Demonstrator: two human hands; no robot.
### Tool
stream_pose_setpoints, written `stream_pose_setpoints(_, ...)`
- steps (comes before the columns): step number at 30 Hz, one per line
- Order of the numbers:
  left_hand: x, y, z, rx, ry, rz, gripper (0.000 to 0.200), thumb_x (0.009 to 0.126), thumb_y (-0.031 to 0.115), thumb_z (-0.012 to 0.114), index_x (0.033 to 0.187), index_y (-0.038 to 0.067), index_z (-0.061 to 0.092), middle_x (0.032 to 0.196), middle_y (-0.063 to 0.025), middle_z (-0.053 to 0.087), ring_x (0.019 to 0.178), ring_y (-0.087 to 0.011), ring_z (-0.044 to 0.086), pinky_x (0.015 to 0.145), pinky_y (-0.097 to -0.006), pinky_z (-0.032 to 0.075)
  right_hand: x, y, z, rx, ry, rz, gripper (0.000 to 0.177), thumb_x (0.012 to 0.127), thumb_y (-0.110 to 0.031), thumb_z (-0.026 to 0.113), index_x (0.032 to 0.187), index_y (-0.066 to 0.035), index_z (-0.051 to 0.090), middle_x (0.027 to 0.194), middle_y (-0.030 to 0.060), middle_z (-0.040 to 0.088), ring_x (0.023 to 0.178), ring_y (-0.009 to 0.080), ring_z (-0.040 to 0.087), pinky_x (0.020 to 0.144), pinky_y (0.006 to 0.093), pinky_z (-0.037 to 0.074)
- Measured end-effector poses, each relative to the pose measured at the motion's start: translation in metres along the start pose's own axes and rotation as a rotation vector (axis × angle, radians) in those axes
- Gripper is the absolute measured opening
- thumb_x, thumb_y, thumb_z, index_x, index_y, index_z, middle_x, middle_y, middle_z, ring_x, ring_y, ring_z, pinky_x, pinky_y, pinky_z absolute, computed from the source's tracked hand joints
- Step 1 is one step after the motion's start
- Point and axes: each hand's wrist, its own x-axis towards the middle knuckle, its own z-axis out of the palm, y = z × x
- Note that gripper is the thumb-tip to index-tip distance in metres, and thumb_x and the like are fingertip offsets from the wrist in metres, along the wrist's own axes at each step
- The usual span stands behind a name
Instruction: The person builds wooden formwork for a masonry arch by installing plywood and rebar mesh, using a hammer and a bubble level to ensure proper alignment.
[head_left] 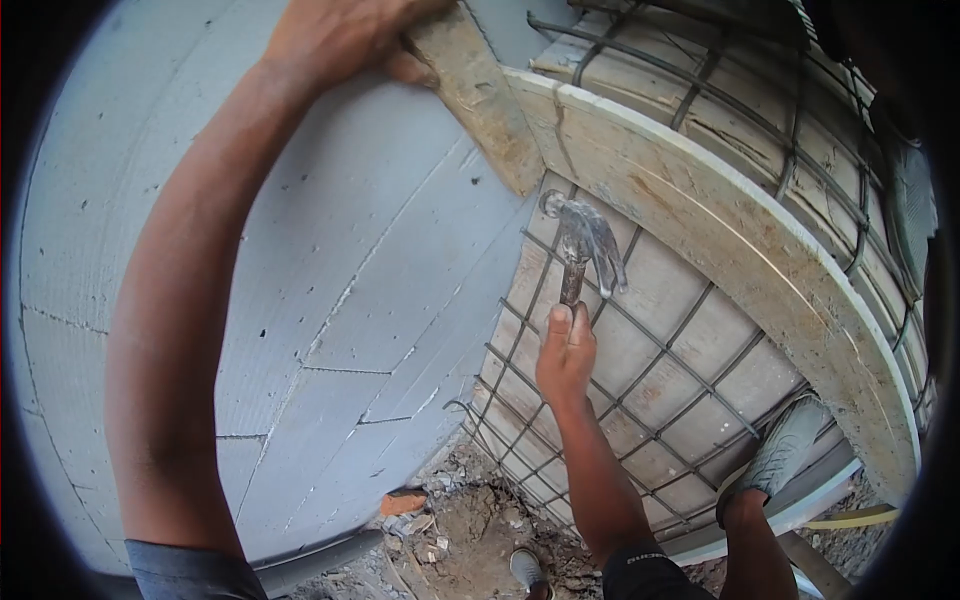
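Note:
My left hand [345,38] is at the top, its fingers over the upper end of a short wooden board [480,100] that lies against the grey wall [370,230]. My right hand [567,355] is wrapped round the handle of a claw hammer [575,235]. The hammer head is up, just below the lower end of the short board and beside a long curved plank [700,215]. Behind the hammer lies a grid of steel bars [655,350] over pale boards.
More rebar [700,85] crosses boards beyond the plank. A shoe [790,445] rests at the lower right, another [527,568] on rubble ground [480,520] at the bottom. A broken brick [403,502] lies by the wall. Dark clothing and a grey sleeve or glove [912,210] show at the right edge.

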Motion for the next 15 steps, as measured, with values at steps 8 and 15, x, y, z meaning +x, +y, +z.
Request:
stream_pose_setpoints(8, -0.004, -0.007, 0.008, 0.009, 0.026, 0.008, 0.062, 0.063, 0.049, 0.082, 0.11, 0.016, 0.06, 0.113, -0.0025, 0.057, 0.12, -0.0217, 0.048, 0.112, -0.0449, 0.03, 0.033, -0.108, -0.02, 1.008, 0.197, -0.647, 0.05, 0.102, -0.06, 0.032, 0.093, -0.013, 0.046, 0.068, -0.0005, 0.049, 0.045, 0.0079, 0.041, 0.04, 0.0234, 0.039)
stream_pose_setpoints(15, -0.005, -0.006, 0.009, 0.001, 0.051, 0.006, 0.065, 0.062, 0.05, 0.083, 0.112, 0.015, 0.059, 0.115, -0.0032, 0.057, 0.12, -0.0222, 0.048, 0.111, -0.0457, 0.031, 0.058, -0.073, 0.018, 0.162, 0.019, -0.016, 0.044, 0.105, -0.041, 0.04, 0.087, -0.003, 0.051, 0.073, 0.0087, 0.051, 0.071, 0.0213, 0.052, 0.066, 0.0391, 0.046)
